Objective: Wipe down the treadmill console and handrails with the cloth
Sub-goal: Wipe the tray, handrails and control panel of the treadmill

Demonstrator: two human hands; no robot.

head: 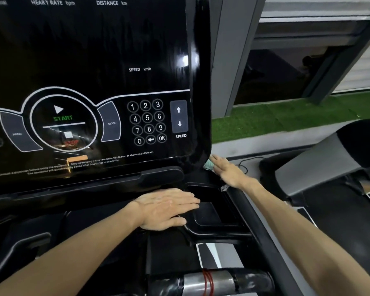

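Observation:
The black treadmill console [90, 60] fills the upper left, with a START dial, a number keypad and SPEED arrows. My left hand [167, 208] lies flat with straight fingers on the black tray ledge [205, 214] below the screen. My right hand [229, 170] is spread flat at the console's lower right corner, pressing a pale green cloth [208, 164] against it; only a small edge of the cloth shows beyond my fingers. The right handrail [259, 221] runs down from under that hand. A front handlebar [212, 282] with a silver sensor and red bands crosses the bottom.
A second treadmill [333, 167] stands to the right, with a thin black cable [247, 162] lying on its grey surface. Green artificial turf [286, 118] and grey window frames lie beyond.

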